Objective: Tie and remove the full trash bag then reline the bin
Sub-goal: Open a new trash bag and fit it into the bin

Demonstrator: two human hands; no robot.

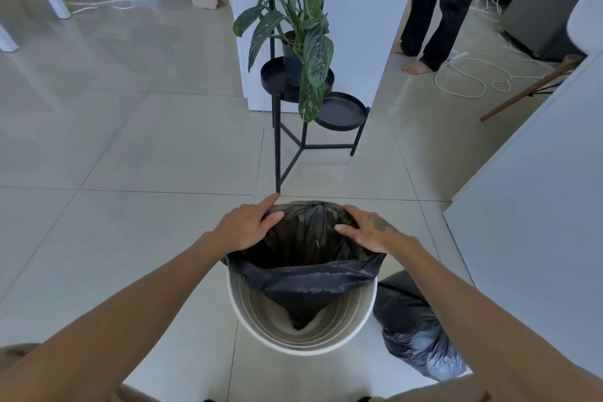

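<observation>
A round white bin stands on the tiled floor right below me. A fresh black liner bag hangs open inside it; its far edge is folded over the bin's far rim, while its near edge sags loose into the bin. My left hand grips the liner at the far-left rim, thumb inside. My right hand holds the liner at the far-right rim. The full black trash bag lies on the floor to the right of the bin.
A black metal plant stand with a leafy potted plant rises just beyond the bin. A white cabinet wall closes the right side. Another person's legs and white cables are at the back right.
</observation>
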